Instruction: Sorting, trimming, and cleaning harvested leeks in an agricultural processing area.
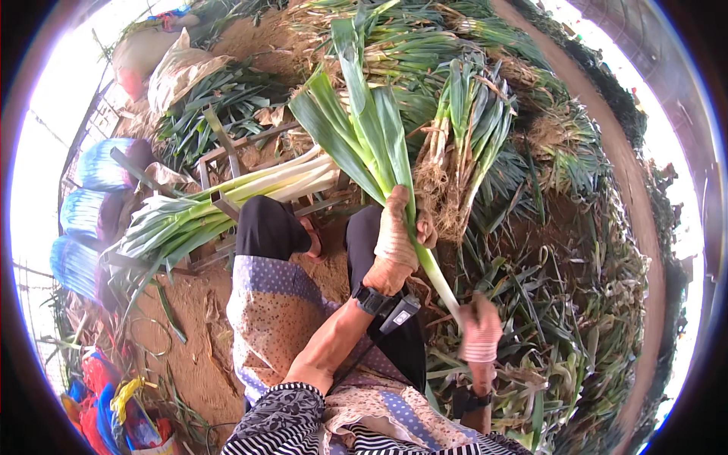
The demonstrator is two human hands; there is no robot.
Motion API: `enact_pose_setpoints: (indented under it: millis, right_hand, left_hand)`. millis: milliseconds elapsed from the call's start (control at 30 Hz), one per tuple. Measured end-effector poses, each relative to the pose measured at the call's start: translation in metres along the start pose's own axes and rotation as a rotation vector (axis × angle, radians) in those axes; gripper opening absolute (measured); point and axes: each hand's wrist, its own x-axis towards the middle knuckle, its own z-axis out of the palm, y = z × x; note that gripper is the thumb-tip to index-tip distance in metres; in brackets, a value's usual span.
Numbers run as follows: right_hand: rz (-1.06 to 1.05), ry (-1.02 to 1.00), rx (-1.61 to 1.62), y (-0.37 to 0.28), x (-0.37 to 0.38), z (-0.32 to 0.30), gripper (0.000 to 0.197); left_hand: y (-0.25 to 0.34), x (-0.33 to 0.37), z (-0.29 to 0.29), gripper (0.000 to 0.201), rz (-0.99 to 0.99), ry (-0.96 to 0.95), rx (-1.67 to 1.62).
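A long leek (435, 274) slants across in front of me, its green leaves fanning up and away and its white end pointing down to the right. My left hand (397, 231), in a worn glove, is wrapped round the stalk just below the leaves. At the white end, my right hand (480, 331) has its gloved fingers closed on the tip; it is slightly blurred and hides the root end. To the left, a bundle of trimmed leeks (250, 188) rests across a metal frame (221, 203), white ends toward my knees.
Untrimmed leeks with dry roots (455, 144) are heaped ahead and to the right. Stripped leaves (546, 334) cover the ground at my right. Blue-wrapped bundles (91, 216) stand at the far left. Colourful bags (114, 402) lie at the lower left, near a wire loop (152, 337).
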Motion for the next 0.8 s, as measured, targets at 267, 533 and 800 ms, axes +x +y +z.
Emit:
enact_pose_setpoints:
  millis: [267,533,800]
  right_hand:
    - [0.405,-0.381,-0.246,0.027,-0.042,0.023,0.047]
    - [0.782,-0.17,0.048,0.146,-0.075,0.012,0.024]
    - [0.833,-0.395,-0.269,0.096,-0.052,0.027,0.047]
  left_hand:
    - [0.039,0.004,-0.013,0.046,0.096,-0.02,-0.062]
    - [0.156,-0.001,0.024,0.043,0.557,0.164,-0.127]
    - [0.327,-0.019,-0.046,0.042,0.795,0.356,0.327]
